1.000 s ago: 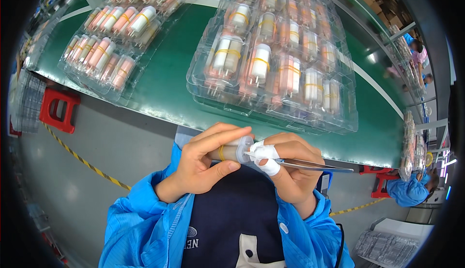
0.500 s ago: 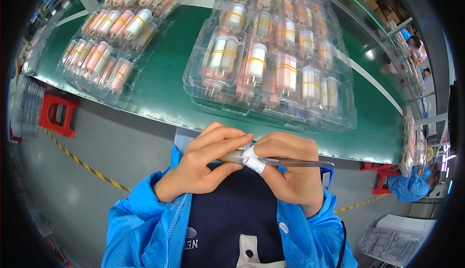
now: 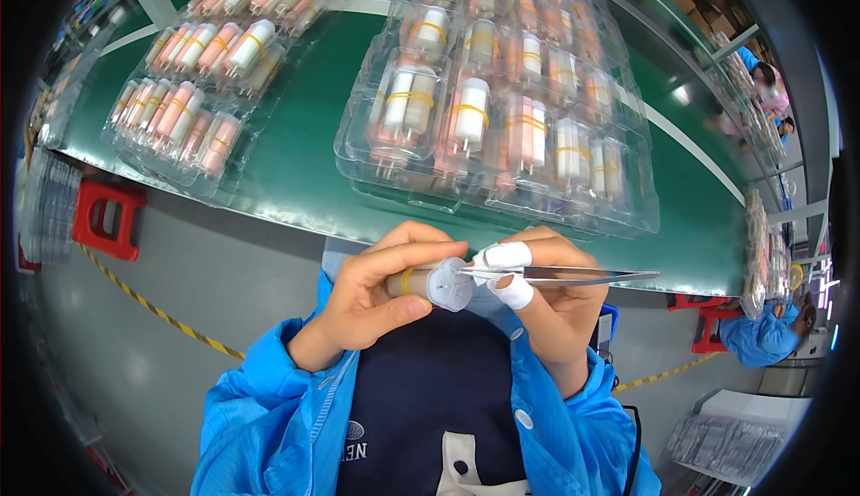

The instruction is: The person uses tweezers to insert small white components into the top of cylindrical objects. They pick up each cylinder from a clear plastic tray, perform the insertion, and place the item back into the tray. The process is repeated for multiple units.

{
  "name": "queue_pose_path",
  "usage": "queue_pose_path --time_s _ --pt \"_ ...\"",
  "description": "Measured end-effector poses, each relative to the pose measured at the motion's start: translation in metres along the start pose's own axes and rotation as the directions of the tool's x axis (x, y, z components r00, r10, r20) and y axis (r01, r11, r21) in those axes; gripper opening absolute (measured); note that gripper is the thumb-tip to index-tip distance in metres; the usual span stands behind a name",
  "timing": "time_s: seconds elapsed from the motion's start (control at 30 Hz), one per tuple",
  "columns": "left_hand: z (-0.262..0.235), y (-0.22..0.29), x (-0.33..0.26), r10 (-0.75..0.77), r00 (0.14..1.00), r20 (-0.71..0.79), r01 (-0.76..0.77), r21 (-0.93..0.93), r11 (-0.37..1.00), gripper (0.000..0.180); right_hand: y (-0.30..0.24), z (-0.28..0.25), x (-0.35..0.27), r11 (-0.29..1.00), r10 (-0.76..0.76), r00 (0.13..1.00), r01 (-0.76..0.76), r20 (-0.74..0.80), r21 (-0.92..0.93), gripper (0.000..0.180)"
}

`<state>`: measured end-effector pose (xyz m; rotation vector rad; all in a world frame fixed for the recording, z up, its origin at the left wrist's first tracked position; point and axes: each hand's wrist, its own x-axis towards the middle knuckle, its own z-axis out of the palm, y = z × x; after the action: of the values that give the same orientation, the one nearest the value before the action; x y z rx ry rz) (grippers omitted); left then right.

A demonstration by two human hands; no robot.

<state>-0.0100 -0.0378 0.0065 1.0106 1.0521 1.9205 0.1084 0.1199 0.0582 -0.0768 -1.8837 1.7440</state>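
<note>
My left hand (image 3: 363, 290) is wrapped round a grey cylinder (image 3: 408, 283) with a yellow band, its translucent round end (image 3: 450, 284) facing right. In my right hand (image 3: 564, 303) is a pair of metal tweezers (image 3: 582, 275), pinched between thumb and forefinger. White coverings (image 3: 507, 255) wrap those two fingertips. The tweezers' tips reach the cylinder's round end; whether they grip anything there is too small to tell. Both hands are just in front of the green table's (image 3: 305, 214) near edge.
Stacked clear plastic trays (image 3: 421, 187) of banded pink, white and grey cylinders stand ahead on the table. More such trays (image 3: 193, 173) are to the left. Red stools (image 3: 109, 220) stand below the table. A co-worker in blue (image 3: 761, 335) is at the far right.
The cylinder's round end has turned into view toward me. My right hand has shifted slightly right, and the tweezers' tips now show at that end.
</note>
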Motion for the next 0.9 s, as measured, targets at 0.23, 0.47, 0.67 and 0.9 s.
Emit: queue_pose_path --time_s 0.23,0.47,0.67,0.9 --pt "-0.0015 0.0018 0.0004 -0.006 1.000 0.013 0.005 0.019 1.000 0.049 0.0013 0.0011 0.0025 0.993 -0.037 0.998 0.041 0.042 -0.109 0.018" --pt "-0.0032 0.0001 0.0013 0.018 1.000 0.009 -0.019 0.080 0.997 0.049 0.0000 0.0005 0.0062 0.973 -0.060 0.994 0.079 0.094 -0.215 0.019" --pt "-0.0033 0.0004 0.0024 0.027 1.000 0.006 -0.027 0.081 0.996 0.049 -0.0011 0.0022 0.0072 0.975 -0.058 0.995 0.074 0.082 -0.207 0.016" --pt "-0.0046 0.0007 0.0020 0.039 0.999 -0.001 -0.039 0.093 0.995 0.049 0.0028 0.0009 0.0053 0.989 -0.046 0.997 0.054 0.061 -0.136 0.015"
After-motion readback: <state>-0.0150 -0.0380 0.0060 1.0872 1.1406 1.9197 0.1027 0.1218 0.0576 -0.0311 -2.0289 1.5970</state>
